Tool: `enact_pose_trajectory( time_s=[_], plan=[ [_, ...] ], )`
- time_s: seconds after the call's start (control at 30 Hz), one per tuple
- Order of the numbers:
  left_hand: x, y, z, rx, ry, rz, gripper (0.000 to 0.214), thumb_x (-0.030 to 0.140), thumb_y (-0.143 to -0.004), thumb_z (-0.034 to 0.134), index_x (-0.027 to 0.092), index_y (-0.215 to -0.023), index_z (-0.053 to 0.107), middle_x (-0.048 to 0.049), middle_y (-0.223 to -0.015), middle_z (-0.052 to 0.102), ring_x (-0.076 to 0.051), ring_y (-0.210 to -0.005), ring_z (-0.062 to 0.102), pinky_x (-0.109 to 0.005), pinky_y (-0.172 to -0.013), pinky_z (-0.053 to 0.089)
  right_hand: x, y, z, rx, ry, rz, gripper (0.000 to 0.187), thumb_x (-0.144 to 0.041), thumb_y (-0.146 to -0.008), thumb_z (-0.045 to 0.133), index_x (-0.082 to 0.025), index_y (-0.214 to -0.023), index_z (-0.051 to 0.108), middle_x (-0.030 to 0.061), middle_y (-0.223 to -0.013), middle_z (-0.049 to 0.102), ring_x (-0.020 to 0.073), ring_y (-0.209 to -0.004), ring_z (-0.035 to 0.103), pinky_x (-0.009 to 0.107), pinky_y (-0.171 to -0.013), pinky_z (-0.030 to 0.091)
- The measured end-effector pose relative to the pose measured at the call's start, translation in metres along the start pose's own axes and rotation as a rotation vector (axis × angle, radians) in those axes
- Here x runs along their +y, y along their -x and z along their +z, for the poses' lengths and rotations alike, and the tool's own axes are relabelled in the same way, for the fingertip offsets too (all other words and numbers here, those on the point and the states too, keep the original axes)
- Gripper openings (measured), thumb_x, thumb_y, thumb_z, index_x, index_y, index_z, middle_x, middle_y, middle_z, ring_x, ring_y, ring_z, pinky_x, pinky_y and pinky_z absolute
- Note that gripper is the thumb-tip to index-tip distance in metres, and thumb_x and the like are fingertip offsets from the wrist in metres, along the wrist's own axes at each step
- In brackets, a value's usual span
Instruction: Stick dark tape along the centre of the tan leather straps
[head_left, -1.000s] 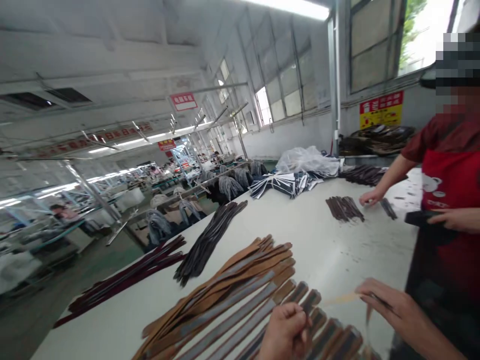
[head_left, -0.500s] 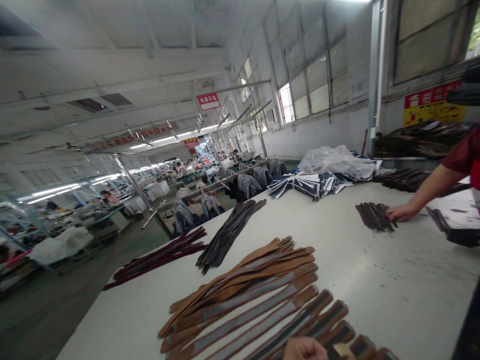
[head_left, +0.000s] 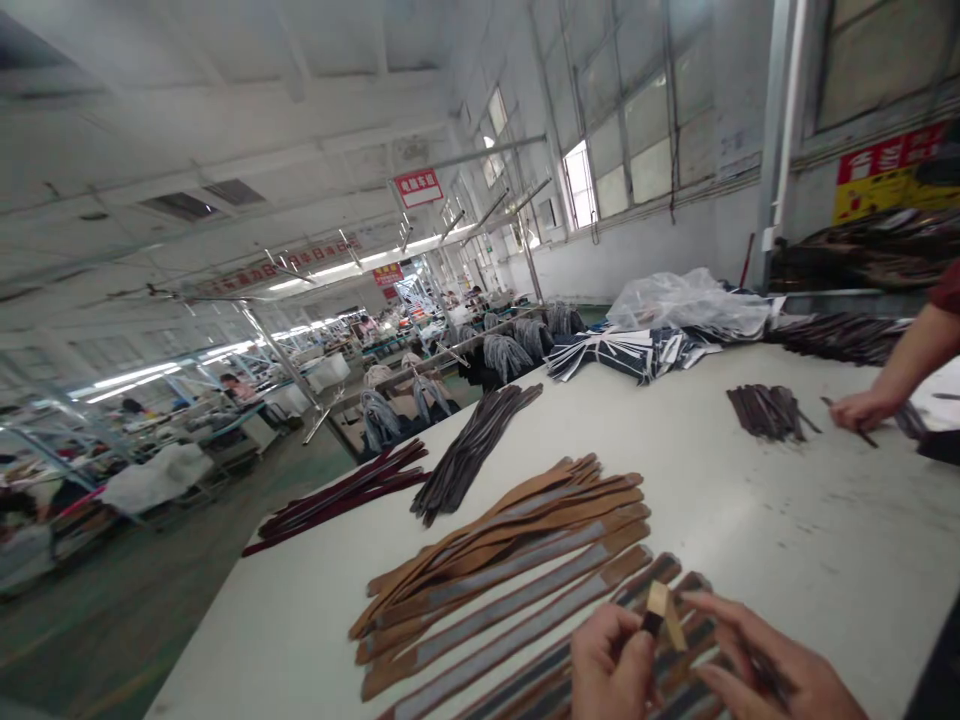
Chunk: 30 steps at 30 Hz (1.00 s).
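My left hand (head_left: 613, 665) is low in the view, its fingers curled and pinching a small tan piece (head_left: 663, 606) that sticks up between both hands. My right hand (head_left: 757, 665) sits beside it, fingers bent and touching the same tan piece. Both hands hover over the near end of a fan of brown straps with grey centre strips (head_left: 510, 555) spread on the white table (head_left: 787, 540).
A pile of dark grey straps (head_left: 472, 450) and a maroon pile (head_left: 341, 492) lie near the table's left edge. A small dark bundle (head_left: 766, 411) lies far right, beside another person's hand (head_left: 862, 408). Striped pieces and a plastic bag (head_left: 679, 300) sit at the far end.
My hands dropped almost out of view, then came back up together holding the small tan piece. The view swung left, and the other person slid mostly out of frame.
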<state>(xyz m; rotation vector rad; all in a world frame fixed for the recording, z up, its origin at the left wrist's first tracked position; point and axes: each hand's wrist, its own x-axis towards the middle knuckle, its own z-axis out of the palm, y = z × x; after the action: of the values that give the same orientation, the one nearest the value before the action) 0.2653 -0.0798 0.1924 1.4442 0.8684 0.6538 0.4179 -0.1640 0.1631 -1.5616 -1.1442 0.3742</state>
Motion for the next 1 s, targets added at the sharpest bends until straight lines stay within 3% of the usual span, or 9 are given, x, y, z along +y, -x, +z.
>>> enact_pose_trajectory(
  time_s=[0.1, 0.2, 0.33, 0.43, 0.6, 0.73, 0.87, 1.0],
  plan=[
    [0.018, 0.014, -0.003, 0.050, -0.128, 0.200, 0.022, 0.036, -0.074, 0.054, 0.016, -0.064, 0.057, -0.0058, -0.077, 0.055, -0.015, -0.071, 0.054, -0.024, -0.059, 0.042, -0.038, -0.016, 0.015, -0.107, -0.024, -0.048, 0.031, -0.035, -0.066, 0.060, -0.024, -0.094, 0.064, -0.0017, -0.054, 0.050, 0.0118, -0.048, 0.047, 0.021, -0.044, 0.040],
    [0.038, 0.018, -0.010, 0.087, -0.160, 0.251, 0.017, 0.030, -0.076, 0.052, 0.017, -0.071, 0.061, -0.0094, -0.108, 0.052, -0.020, -0.094, 0.051, -0.026, -0.069, 0.044, -0.058, -0.024, 0.022, -0.204, -0.100, -0.039, 0.023, -0.027, -0.069, 0.058, -0.020, -0.090, 0.063, -0.0020, -0.059, 0.049, 0.0097, -0.053, 0.044, 0.020, -0.048, 0.037],
    [0.044, 0.014, -0.017, 0.002, -0.116, 0.195, 0.018, 0.030, -0.077, 0.051, 0.015, -0.074, 0.061, -0.0110, -0.120, 0.049, -0.018, -0.084, 0.054, -0.024, -0.058, 0.044, -0.064, -0.026, 0.022, -0.263, -0.213, -0.012, 0.015, -0.022, -0.070, 0.058, -0.019, -0.083, 0.063, -0.0029, -0.061, 0.049, 0.0081, -0.055, 0.042, 0.019, -0.051, 0.035],
    [0.035, 0.012, -0.016, -0.065, 0.005, 0.136, 0.018, 0.029, -0.078, 0.051, 0.014, -0.079, 0.060, -0.0098, -0.117, 0.053, -0.012, -0.070, 0.054, -0.023, -0.056, 0.044, -0.064, -0.024, 0.019, -0.280, -0.246, -0.035, 0.012, -0.021, -0.071, 0.057, -0.018, -0.080, 0.064, -0.0016, -0.066, 0.054, 0.0084, -0.059, 0.045, 0.019, -0.055, 0.038],
    [0.019, 0.011, -0.012, -0.062, 0.118, 0.095, 0.018, 0.028, -0.079, 0.050, 0.014, -0.086, 0.060, -0.0068, -0.093, 0.062, -0.017, -0.081, 0.057, -0.029, -0.071, 0.048, -0.049, -0.020, 0.018, -0.181, -0.272, 0.021, 0.030, -0.026, -0.073, 0.056, -0.019, -0.103, 0.059, -0.0006, -0.071, 0.056, 0.0078, -0.058, 0.047, 0.019, -0.054, 0.039],
    [0.007, 0.011, -0.009, -0.018, -0.064, 0.137, 0.016, 0.027, -0.079, 0.050, 0.015, -0.085, 0.060, -0.0062, -0.088, 0.061, -0.018, -0.084, 0.057, -0.031, -0.077, 0.047, -0.038, -0.017, 0.016, -0.144, -0.169, -0.011, 0.022, -0.029, -0.070, 0.061, -0.019, -0.089, 0.062, -0.0008, -0.068, 0.051, 0.0083, -0.058, 0.045, 0.020, -0.052, 0.036],
    [-0.014, 0.016, -0.010, -0.054, -0.305, 0.227, 0.013, 0.025, -0.078, 0.050, 0.018, -0.082, 0.061, -0.0068, -0.089, 0.060, -0.018, -0.087, 0.055, -0.030, -0.080, 0.044, -0.029, -0.005, 0.018, -0.213, -0.083, -0.008, 0.009, -0.023, -0.074, 0.055, -0.018, -0.069, 0.058, -0.0008, -0.065, 0.049, 0.0096, -0.062, 0.045, 0.022, -0.057, 0.036],
    [-0.044, 0.024, -0.012, -0.173, -0.373, 0.091, 0.014, 0.026, -0.078, 0.050, 0.018, -0.073, 0.060, -0.0035, -0.075, 0.058, -0.014, -0.071, 0.054, -0.025, -0.068, 0.042, -0.007, 0.022, 0.028, -0.258, -0.050, 0.132, 0.012, -0.018, -0.075, 0.051, -0.017, -0.063, 0.052, -0.0021, -0.063, 0.045, 0.0084, -0.058, 0.043, 0.021, -0.054, 0.033]
  ],
)
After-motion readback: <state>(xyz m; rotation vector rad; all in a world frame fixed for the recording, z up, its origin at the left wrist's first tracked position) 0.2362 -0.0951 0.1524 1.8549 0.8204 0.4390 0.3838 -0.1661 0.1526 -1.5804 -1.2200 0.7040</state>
